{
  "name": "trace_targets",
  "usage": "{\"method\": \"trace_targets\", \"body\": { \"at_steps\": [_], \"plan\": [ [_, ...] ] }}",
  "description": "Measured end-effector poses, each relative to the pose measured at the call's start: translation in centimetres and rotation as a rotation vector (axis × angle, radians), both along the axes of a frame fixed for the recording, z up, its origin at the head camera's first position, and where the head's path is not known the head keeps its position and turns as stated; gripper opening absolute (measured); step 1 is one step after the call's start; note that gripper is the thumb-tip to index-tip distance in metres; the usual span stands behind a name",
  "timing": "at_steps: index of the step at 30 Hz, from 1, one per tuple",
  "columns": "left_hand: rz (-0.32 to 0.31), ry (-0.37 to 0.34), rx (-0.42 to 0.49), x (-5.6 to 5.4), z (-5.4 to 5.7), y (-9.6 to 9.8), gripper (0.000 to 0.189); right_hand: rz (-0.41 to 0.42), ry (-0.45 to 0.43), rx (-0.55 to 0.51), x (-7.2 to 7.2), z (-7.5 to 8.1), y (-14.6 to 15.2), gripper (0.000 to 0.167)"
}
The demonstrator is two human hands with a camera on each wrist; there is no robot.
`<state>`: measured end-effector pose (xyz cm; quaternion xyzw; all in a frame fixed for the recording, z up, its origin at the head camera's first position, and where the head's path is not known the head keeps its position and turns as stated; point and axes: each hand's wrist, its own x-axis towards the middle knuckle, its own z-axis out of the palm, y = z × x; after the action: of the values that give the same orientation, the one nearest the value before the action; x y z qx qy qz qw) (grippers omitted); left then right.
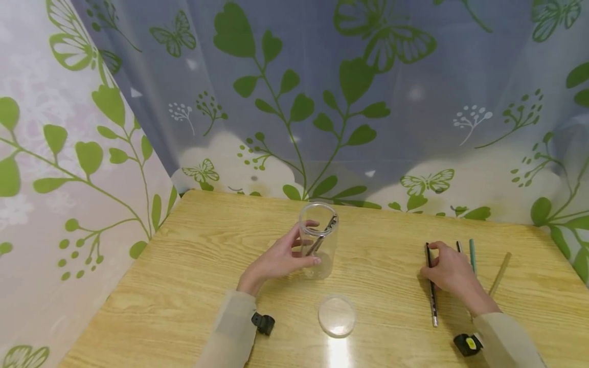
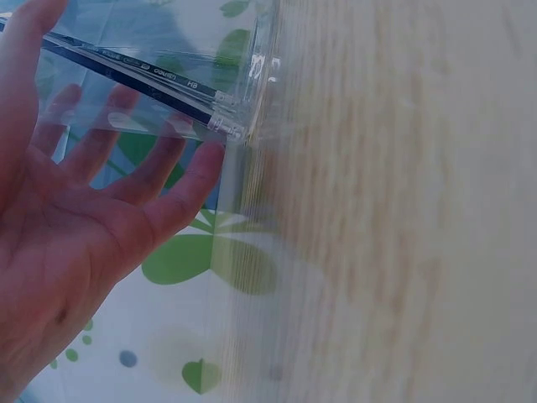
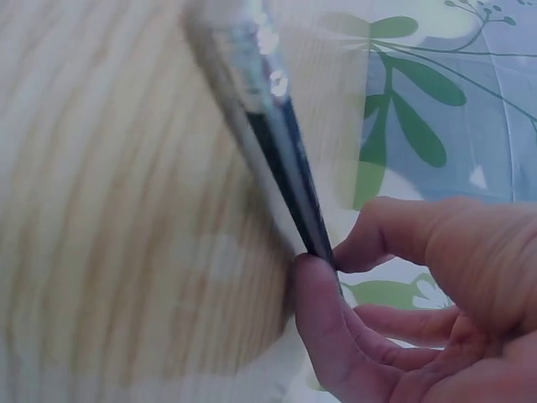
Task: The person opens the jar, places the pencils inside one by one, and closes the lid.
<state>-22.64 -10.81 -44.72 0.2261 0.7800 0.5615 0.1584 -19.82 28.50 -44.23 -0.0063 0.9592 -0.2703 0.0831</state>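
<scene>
A clear, open-topped jar (image 1: 329,266) stands upright on the table with dark pencils (image 1: 317,245) leaning inside it. Around its left side curls my left hand (image 1: 278,258), thumb at the front and fingers behind. In the left wrist view the pencils (image 2: 159,80) show their metal-banded ends at the bottom of the jar, one lettered HB. Off to the right, my right hand (image 1: 450,268) pinches a black pencil (image 1: 433,301) between thumb and index finger, near its far end. The right wrist view has this pencil (image 3: 285,159) slanting up from the fingertips, its shiny end blurred.
A round clear lid (image 1: 337,317) lies in front of the jar on the wooden table (image 1: 184,306). Beside and partly behind the right hand are a teal pencil (image 1: 472,250), another dark pencil (image 1: 458,246) and a tan stick (image 1: 501,271). Patterned curtains (image 1: 294,128) hang behind the table.
</scene>
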Motion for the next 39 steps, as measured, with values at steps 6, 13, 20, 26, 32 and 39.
{"method": "trace_targets", "body": {
  "at_steps": [6,13,20,26,32,39],
  "plan": [
    [0.004,-0.001,-0.001,0.1,0.0,0.0,0.074,-0.009,0.002,-0.039,-0.2,0.9,0.1,0.078],
    [0.006,-0.006,-0.002,-0.1,-0.1,0.0,0.074,-0.03,-0.002,-0.107,-0.3,2.8,0.1,0.085],
    [0.003,-0.001,-0.001,-0.1,-0.2,0.0,0.074,-0.027,0.068,-0.134,-0.4,5.0,-0.4,0.094],
    [-0.006,0.003,0.007,-0.2,-0.1,0.0,0.074,-0.001,0.13,-0.137,-0.8,6.7,-1.1,0.094],
    [-0.011,0.011,0.012,-0.2,-0.1,0.0,0.073,-0.001,0.258,-0.155,-0.9,8.4,-2.3,0.089],
    [-0.011,0.014,0.009,-0.2,-0.1,0.1,0.073,-0.027,0.429,-0.246,-0.8,10.0,-3.8,0.086]
  ]
}}
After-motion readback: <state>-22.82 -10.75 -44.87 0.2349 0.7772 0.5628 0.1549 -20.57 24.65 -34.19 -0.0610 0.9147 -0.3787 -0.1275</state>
